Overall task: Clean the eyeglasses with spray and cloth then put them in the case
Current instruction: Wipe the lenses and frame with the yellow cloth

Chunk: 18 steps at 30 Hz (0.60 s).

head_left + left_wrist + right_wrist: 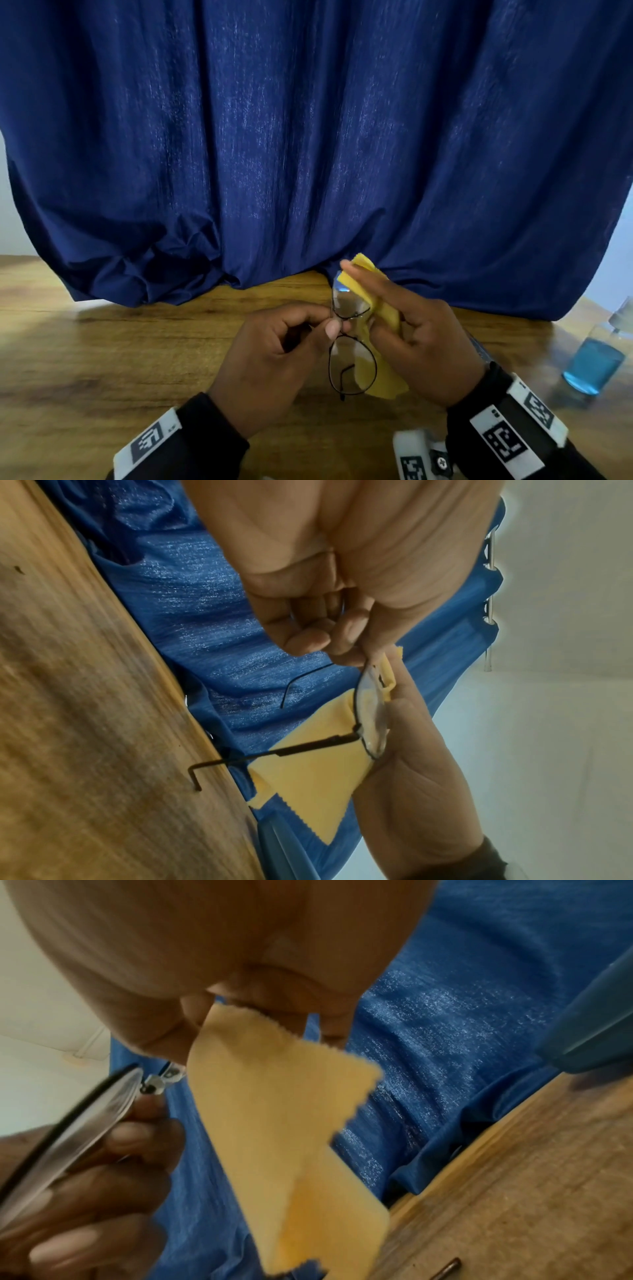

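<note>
Thin black-framed eyeglasses [352,363] are held upright above the wooden table [102,359]. My left hand [274,356] pinches them at the bridge between thumb and fingers. My right hand [418,335] holds a yellow cloth [387,308] wrapped over the far lens [349,301], index finger stretched along it. In the left wrist view the near lens [371,715] shows edge-on with a temple arm [308,746] sticking out over the cloth [315,780]. In the right wrist view the cloth [274,1123] hangs from my fingers beside a lens [78,1123]. No case is visible.
A clear spray bottle with blue liquid [596,363] stands at the table's right edge. A dark blue curtain [308,137] hangs behind and bunches on the table's back. A white tagged device [418,455] lies near my right wrist.
</note>
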Each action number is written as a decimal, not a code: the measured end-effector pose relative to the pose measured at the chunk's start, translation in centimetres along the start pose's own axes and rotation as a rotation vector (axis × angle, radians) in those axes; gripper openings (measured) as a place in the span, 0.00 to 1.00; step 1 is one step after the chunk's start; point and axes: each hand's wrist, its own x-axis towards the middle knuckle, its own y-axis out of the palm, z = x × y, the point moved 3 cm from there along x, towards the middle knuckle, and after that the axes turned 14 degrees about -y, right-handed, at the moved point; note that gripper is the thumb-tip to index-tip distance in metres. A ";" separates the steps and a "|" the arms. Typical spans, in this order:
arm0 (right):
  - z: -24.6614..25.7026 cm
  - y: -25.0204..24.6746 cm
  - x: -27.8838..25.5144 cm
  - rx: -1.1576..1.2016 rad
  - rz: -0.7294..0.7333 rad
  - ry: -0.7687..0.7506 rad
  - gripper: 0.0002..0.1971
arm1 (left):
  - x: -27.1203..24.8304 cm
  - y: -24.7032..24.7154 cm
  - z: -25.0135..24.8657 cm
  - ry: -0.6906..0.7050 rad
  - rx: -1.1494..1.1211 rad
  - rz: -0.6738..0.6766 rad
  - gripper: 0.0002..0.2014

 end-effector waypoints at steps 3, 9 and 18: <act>0.1 0.3 0.0 0.071 0.041 -0.018 0.23 | 0.1 -0.1 -0.1 -0.007 -0.034 0.005 0.08; -0.6 -0.5 -0.4 0.034 0.002 0.017 0.29 | 0.2 -0.1 0.1 -0.017 -0.058 0.034 0.07; -0.9 -0.1 -0.5 0.061 0.086 0.049 0.29 | 0.4 -0.5 -0.1 -0.062 -0.111 0.017 0.08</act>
